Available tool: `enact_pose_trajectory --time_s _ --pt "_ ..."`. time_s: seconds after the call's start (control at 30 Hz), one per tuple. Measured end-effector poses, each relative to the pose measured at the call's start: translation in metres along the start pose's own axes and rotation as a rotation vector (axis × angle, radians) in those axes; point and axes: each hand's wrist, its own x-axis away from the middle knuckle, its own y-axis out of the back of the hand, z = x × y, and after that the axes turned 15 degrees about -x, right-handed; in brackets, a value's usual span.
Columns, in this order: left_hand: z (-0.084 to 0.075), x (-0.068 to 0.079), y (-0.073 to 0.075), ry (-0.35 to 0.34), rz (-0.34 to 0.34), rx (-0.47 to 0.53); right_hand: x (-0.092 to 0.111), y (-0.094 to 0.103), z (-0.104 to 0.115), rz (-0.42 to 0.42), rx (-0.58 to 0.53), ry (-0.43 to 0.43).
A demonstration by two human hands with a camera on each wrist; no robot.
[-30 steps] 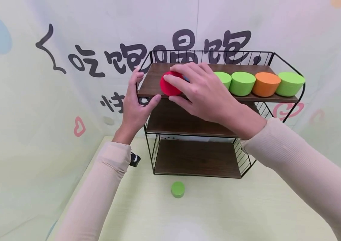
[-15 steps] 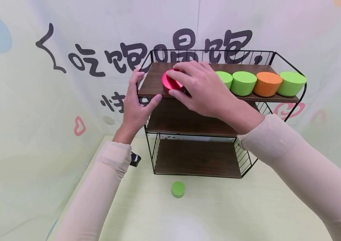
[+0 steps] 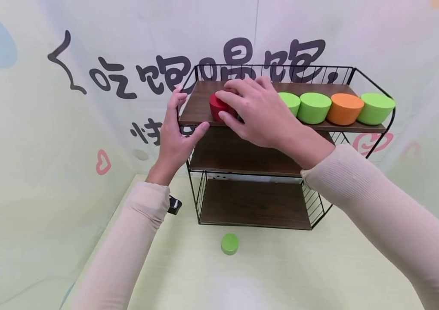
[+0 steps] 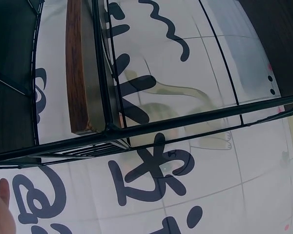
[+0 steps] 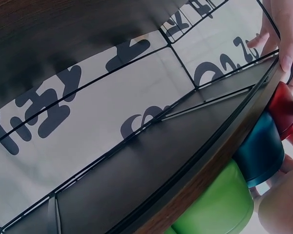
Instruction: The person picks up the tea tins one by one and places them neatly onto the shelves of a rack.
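My right hand grips a small red round tin between thumb and fingers at the front left of the top shelf. The tin stands upright, partly covered by the fingers. In the right wrist view, a blue tin is right beside the red one, and a green tin follows it along the edge. My left hand holds the left front corner of the black wire shelf rack, thumb at the front edge and fingers around the side wire. Only a bit of that hand shows in the left wrist view.
Along the top shelf's right side stand more green tins and an orange tin. Two brown boards sit lower in the rack. A green round tin stands on the pale table. Behind hangs a lettered cloth.
The red tin has gone from tilted, its top facing me, to upright on the shelf. My right hand has shifted slightly with it. The left hand stays at the corner.
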Motion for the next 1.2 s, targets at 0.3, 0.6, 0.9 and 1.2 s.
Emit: enact_pose_trajectory --time_s 0.3,0.6,0.9,1.2 --pt "-0.001 0.0 0.0 -0.004 0.002 -0.002 0.0 -0.001 0.0 0.013 0.022 -0.033" --pt "-0.001 0.0 -0.001 -0.007 -0.011 0.006 0.013 0.012 0.003 -0.118 0.055 0.109" --pt "-0.001 0.0 -0.001 0.007 -0.015 0.028 0.043 0.008 0.008 -0.221 -0.016 0.294" --pt "-0.001 -0.001 -0.001 0.006 -0.012 0.036 0.082 -0.028 0.02 -0.171 -0.03 0.33"
